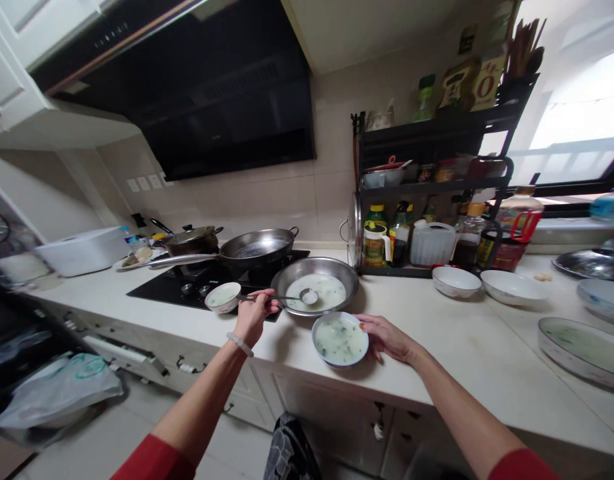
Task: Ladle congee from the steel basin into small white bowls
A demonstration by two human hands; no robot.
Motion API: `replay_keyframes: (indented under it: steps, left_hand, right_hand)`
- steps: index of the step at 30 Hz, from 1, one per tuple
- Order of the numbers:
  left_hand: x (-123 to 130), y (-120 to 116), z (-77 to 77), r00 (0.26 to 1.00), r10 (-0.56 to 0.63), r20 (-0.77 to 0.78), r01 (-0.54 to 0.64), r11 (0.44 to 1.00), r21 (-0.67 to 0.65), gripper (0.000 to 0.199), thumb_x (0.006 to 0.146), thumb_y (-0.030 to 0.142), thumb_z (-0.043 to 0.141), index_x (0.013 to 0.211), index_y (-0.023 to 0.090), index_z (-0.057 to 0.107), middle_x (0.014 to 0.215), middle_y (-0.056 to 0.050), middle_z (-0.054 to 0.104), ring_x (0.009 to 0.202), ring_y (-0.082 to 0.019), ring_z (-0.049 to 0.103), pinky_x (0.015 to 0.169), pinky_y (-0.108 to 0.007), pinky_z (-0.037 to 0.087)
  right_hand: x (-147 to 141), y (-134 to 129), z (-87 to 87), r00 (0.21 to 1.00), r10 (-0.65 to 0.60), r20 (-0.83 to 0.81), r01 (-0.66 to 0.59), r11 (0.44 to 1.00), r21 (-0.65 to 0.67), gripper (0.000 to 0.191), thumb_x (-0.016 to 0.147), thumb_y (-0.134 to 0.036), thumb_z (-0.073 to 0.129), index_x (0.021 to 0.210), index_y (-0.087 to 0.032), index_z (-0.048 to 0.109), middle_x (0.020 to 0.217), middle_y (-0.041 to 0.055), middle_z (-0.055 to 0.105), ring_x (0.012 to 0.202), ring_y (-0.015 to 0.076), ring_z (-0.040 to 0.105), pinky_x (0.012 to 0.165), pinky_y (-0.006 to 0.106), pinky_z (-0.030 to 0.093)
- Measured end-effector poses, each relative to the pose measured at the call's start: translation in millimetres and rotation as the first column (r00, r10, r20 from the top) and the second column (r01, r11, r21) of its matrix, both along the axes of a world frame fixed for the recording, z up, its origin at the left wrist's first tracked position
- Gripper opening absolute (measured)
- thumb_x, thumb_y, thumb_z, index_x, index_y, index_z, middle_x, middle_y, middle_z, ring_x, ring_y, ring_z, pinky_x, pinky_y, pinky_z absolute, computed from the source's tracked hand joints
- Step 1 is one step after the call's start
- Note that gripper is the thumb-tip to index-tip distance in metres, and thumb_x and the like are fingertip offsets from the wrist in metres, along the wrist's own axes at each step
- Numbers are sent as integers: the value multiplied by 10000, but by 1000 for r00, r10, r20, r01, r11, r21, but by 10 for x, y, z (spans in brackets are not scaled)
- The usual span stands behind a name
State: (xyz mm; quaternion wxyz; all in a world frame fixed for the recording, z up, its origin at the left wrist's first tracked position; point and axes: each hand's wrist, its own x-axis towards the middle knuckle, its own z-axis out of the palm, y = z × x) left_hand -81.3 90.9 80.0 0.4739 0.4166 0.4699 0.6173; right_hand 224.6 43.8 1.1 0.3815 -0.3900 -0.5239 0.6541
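Note:
My left hand (253, 319) is closed around the handle of a metal ladle (311, 297). The ladle's scoop is over the wide steel basin (351, 280), which holds a thin white soup with green bits. My right hand (388, 337) grips the right rim of a bowl (331, 363) of the same kind of soup, thumb on the edge. This bowl is just in front of the basin, near the counter's front edge. A smaller bowl (227, 308) with pale soup stands left of the basin, right beside my left hand.
A steel frying pan (257, 245) and a lidded pot (193, 240) stand on the black stove (159, 288). Two white bowls (457, 285) are at the back right. A soup-filled dish (581, 363) sits far right. Behind is a black rack (431, 190) of bottles.

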Motion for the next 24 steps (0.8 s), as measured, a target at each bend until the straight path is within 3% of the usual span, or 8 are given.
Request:
replay_keyframes:
  steps: [24]
  left_hand:
    - [-49,-87,98,1000,24,20,-23,999,-25,186,646,134,566,811,69,619,528,-33,639,483,-98,591,500,-196,502]
  right_hand:
    - [5,6,-11,999,8,-39,-8,1000,3,578,790,-379,601,1296,-119,498,644,25,670,419,126,618,287,152,426]
